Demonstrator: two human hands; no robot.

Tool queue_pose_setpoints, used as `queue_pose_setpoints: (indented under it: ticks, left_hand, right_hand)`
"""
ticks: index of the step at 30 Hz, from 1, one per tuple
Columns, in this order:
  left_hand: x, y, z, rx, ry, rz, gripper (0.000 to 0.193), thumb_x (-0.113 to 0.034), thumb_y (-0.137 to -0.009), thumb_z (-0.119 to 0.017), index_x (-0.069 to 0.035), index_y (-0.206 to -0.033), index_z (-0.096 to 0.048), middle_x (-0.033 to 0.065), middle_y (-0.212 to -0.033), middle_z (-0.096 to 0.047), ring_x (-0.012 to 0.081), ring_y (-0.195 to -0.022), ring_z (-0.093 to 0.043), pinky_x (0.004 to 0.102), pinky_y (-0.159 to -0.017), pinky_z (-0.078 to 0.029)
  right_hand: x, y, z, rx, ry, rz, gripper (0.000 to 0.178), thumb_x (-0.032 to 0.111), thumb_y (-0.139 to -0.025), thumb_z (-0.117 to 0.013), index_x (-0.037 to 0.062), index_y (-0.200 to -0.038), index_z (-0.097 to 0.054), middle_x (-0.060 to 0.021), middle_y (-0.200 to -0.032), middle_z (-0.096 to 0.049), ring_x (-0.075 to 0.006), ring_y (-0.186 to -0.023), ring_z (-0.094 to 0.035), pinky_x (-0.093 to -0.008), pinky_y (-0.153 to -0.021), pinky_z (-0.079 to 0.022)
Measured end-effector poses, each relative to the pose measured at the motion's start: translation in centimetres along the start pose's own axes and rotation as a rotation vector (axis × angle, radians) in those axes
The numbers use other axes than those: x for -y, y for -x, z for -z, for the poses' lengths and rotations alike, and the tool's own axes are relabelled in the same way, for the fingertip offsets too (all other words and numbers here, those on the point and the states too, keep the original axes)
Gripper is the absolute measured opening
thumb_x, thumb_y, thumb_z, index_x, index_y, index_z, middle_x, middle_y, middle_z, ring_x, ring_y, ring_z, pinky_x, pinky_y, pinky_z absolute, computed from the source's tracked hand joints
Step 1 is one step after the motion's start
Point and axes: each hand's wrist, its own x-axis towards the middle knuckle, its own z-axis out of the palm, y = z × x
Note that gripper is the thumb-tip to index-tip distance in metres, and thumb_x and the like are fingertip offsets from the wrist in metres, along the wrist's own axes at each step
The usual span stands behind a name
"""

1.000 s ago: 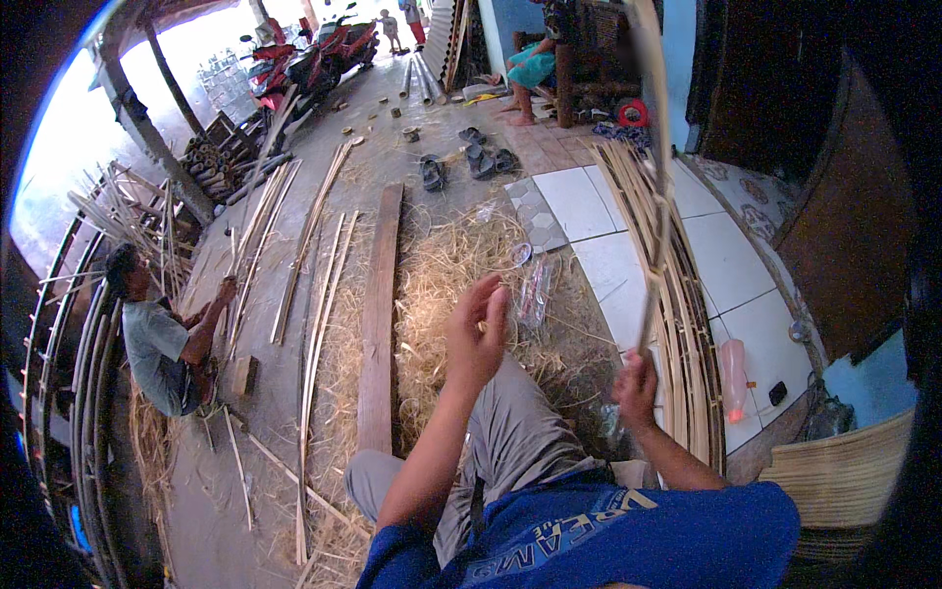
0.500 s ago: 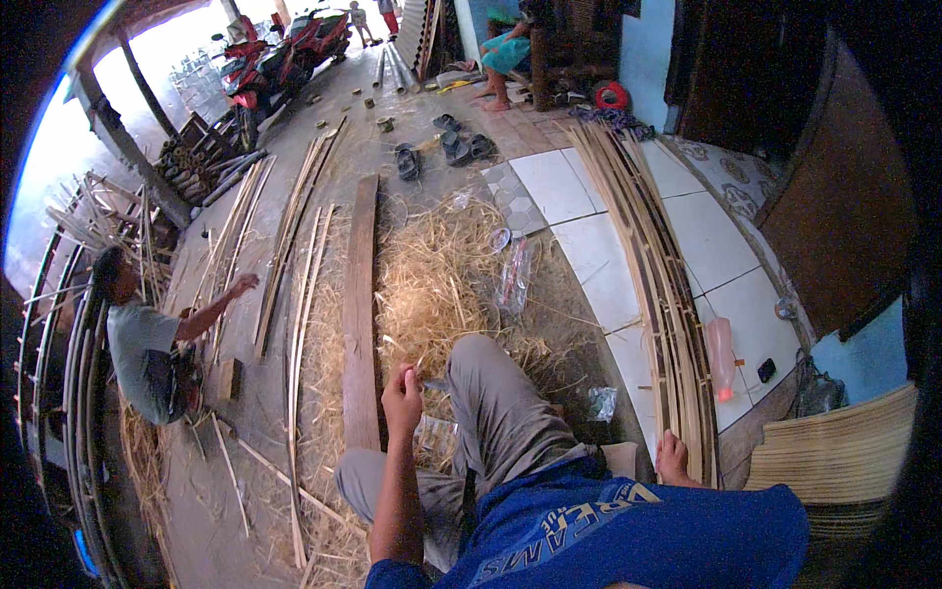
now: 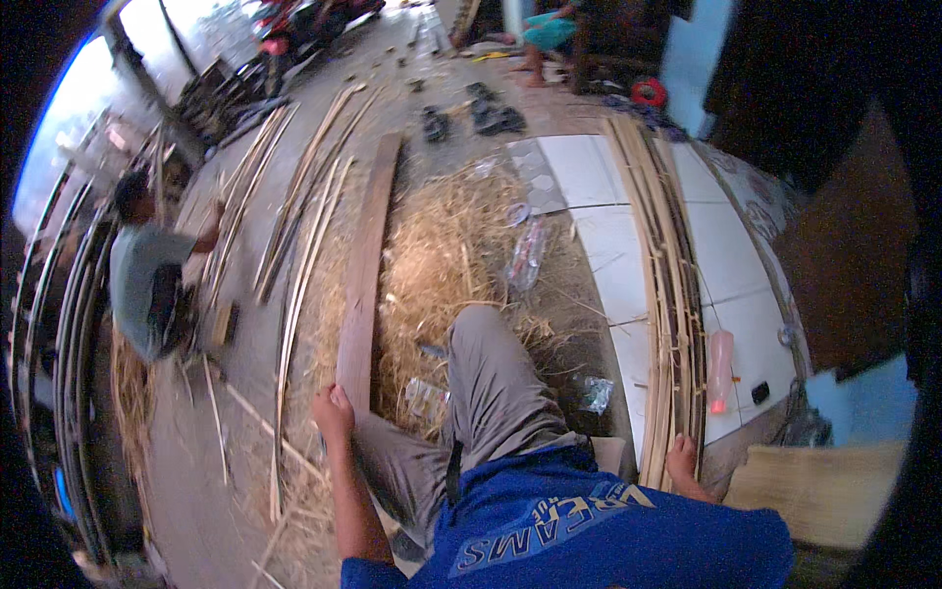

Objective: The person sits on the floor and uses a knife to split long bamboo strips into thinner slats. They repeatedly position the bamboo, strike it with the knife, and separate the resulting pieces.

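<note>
My left hand [image 3: 335, 411] is curled beside the near end of a long brown wooden plank [image 3: 365, 265], close to my left knee. Whether anything sits between its fingers is too blurred to make out. On my right, a bundle of long split bamboo strips [image 3: 659, 294] lies over white floor tiles. My right hand [image 3: 683, 459] is closed at the bundle's near end, with strips at its fingers. Between the plank and the tiles, a heap of pale bamboo shavings [image 3: 442, 236] spreads in front of my knees.
A co-worker [image 3: 152, 270] crouches at the left beside more bamboo strips [image 3: 312, 236]. A pink bottle [image 3: 720, 368] lies on the tiles. Dark sandals [image 3: 483, 113] and a parked red motorcycle [image 3: 294, 25] are farther off. A woven mat stack [image 3: 814, 491] is at my right.
My left hand has moved left and down, from over the plank's right side to its near left edge. My right hand stays at the bundle. The co-worker's outstretched arm has drawn in.
</note>
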Motion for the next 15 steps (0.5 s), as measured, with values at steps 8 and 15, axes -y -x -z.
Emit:
queue_pose_setpoints:
  ticks: [8, 15]
  left_hand:
    - [-0.5, 7.4, 6.6, -0.192, -0.132, 0.315, 0.041, -0.032, -0.087, -0.058, -0.009, -0.121, -0.059, 0.0233, -0.116, -0.054, 0.0378, -0.109, -0.052, 0.0444, -0.095, -0.041]
    - [-4.7, 12.2, 13.4, -0.317, -0.016, 0.395, 0.044, -0.032, -0.091, -0.055, -0.01, -0.129, -0.053, 0.0246, -0.128, -0.049, 0.0387, -0.12, -0.047, 0.0428, -0.101, -0.037]
  right_hand:
    - [13.2, -1.7, -2.7, 0.005, 0.237, 0.605, 0.048, 0.02, -0.085, -0.06, 0.0042, -0.128, -0.045, -0.0216, -0.115, -0.044, -0.0379, -0.109, -0.044, -0.0455, -0.096, -0.034]
    - [23.3, -6.2, -14.9, 0.28, -0.003, 1.066, 0.043, 0.017, -0.081, -0.065, 0.0058, -0.121, -0.053, -0.0206, -0.112, -0.046, -0.0365, -0.106, -0.048, -0.044, -0.091, -0.041]
